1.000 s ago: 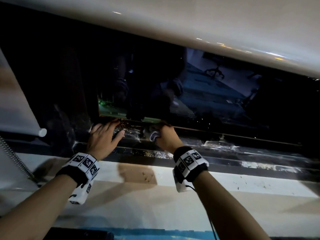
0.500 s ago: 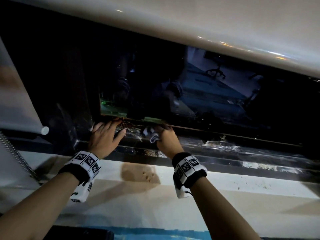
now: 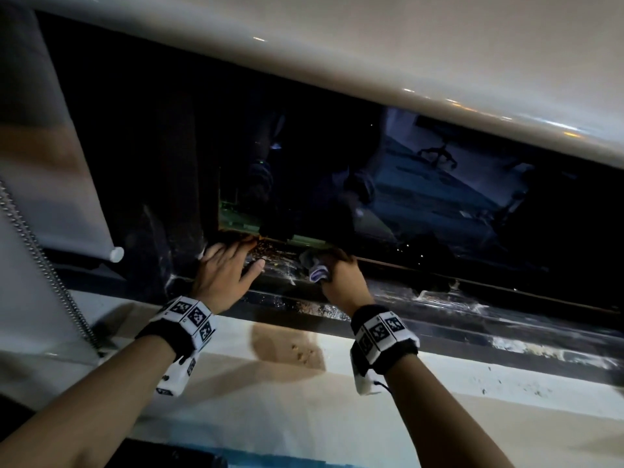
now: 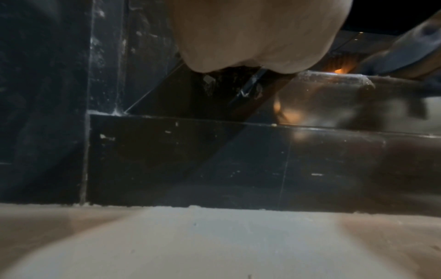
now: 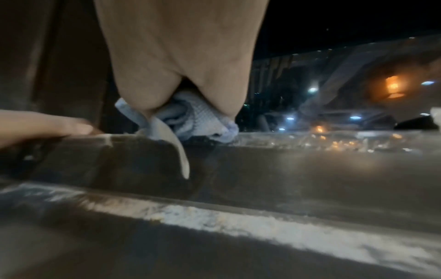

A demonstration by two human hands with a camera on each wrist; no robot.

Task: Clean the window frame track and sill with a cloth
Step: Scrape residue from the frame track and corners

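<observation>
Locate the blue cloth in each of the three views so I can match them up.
Head: the cloth is at centre, bunched in the right hand on the dark track.
Left wrist: a blurred blue shape at the upper right edge, probably the cloth.
Right wrist: centre, under the palm.
Shared landmark: the dark track.

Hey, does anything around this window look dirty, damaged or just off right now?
Yes. The dark window track is streaked with pale grime and specks, thickest right of the cloth gripped by the right hand. The white sill carries a brownish blotch and dark flecks. No breakage shows.
</observation>
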